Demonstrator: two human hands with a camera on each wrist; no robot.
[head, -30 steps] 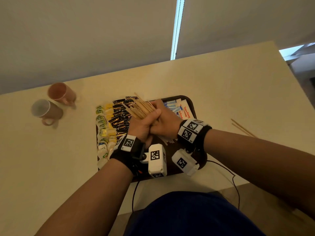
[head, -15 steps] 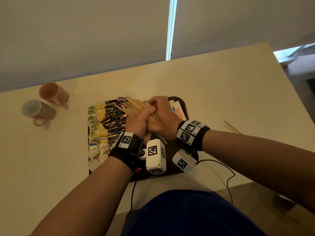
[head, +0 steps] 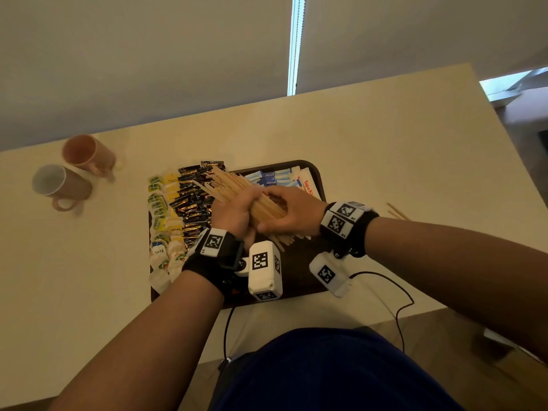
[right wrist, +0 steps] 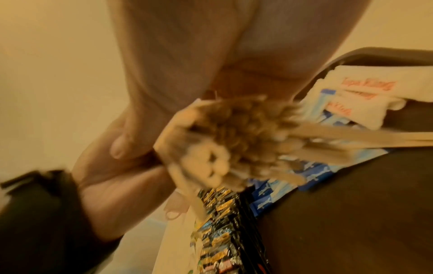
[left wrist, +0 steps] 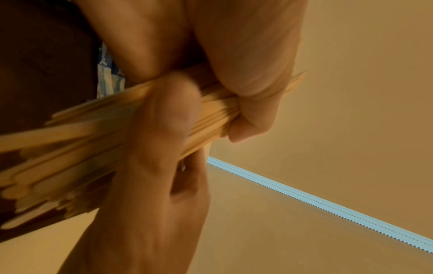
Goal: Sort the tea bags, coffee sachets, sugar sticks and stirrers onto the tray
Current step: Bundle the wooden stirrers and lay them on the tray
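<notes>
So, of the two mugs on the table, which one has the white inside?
The brown mug, the one nearer the person and farther left. It lies on its side and its inside is white; the pink mug behind it is pink inside too.

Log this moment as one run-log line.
step: squaring stirrers | left hand: grips stirrer bundle | right hand: grips same bundle | over tray | loose stirrers on table

Cream table (head: pixel 385 161) against pale blinds (head: pixel 148 54) (1 bright gap (head: pixel 295 46)).
</notes>
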